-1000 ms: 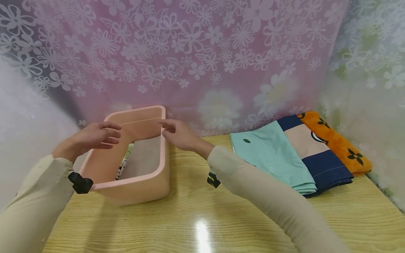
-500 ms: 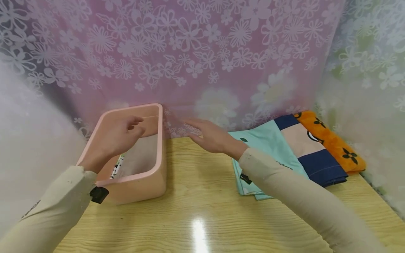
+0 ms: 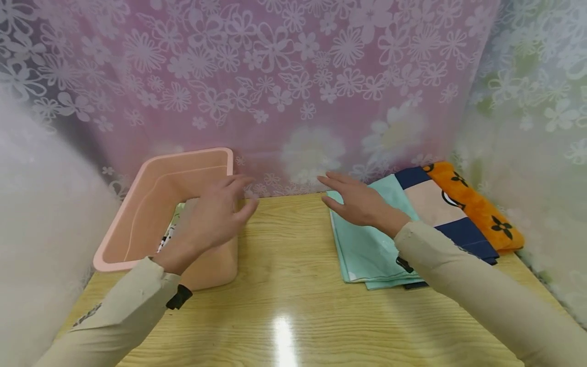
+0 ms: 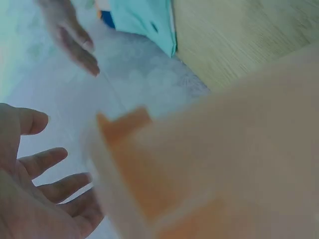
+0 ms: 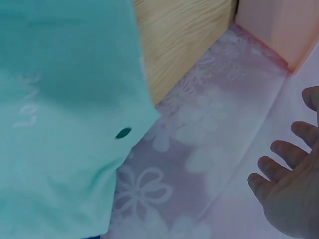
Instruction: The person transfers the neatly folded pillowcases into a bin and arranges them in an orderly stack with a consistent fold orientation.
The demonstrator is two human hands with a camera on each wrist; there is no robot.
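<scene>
Left hand (image 3: 208,224) in head view: fingers loosely spread, holding nothing, hovering over the right wall of the pink bin (image 3: 137,204), fingertips pointing to 1 o'clock. Bin sits at 9 o'clock on the table (image 3: 293,300), against the floral curtain (image 3: 275,92); a patterned cloth (image 3: 170,235) shows inside it. Right hand (image 3: 359,204) also relaxed and flat, palm down, holding nothing, over the left edge of the teal cloth (image 3: 367,250), fingers pointing to 10 o'clock. Teal cloth lies folded at 3 o'clock from the bin, well apart from it, overlapping a navy-and-beige cloth (image 3: 451,219), with an orange cloth (image 3: 477,209) beyond that at the far right. Both forearms in beige sleeves, angled in from the bottom corners.

Left wrist view: left hand (image 4: 35,199) palm up to camera, fingers apart, nothing in it. Blurred bin (image 4: 224,164) just beside it at 3 o'clock. Right hand (image 4: 70,35) and teal cloth (image 4: 144,20) at 12 o'clock.

Right wrist view: right hand (image 5: 294,194) at lower right, fingers slack, nothing held. Teal cloth (image 5: 65,114) at 9 o'clock, not touched. Bin (image 5: 276,27) corner at 1 o'clock.
</scene>
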